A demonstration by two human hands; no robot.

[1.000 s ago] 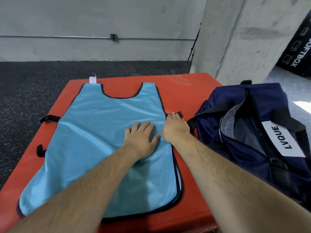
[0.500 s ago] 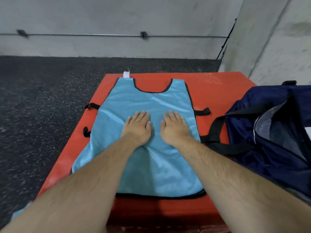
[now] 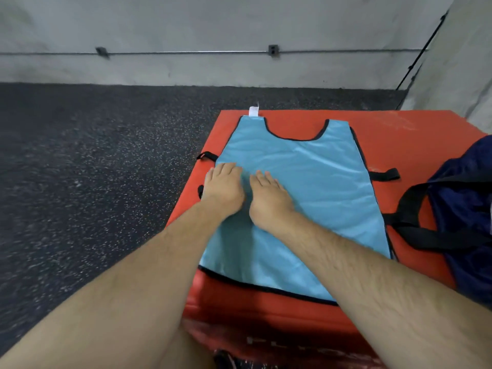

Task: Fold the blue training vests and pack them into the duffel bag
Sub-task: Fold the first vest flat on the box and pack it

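Both hands lie palm down with straight fingers, holding nothing. The left hand (image 3: 223, 187) presses the vest's left edge; the right hand (image 3: 269, 198) rests just beside it, flat on the cloth. The 1 blue vest (image 3: 306, 182) lies spread, neck away, on the red mat (image 3: 399, 134). The navy bag (image 3: 466, 195) sits on the mat's right side, near the vest. Beyond are the dark floor (image 3: 93, 169) and the grey wall (image 3: 213, 35).

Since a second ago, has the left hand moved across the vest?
Yes. The left hand slid leftward across the vest, from its middle to its left edge.
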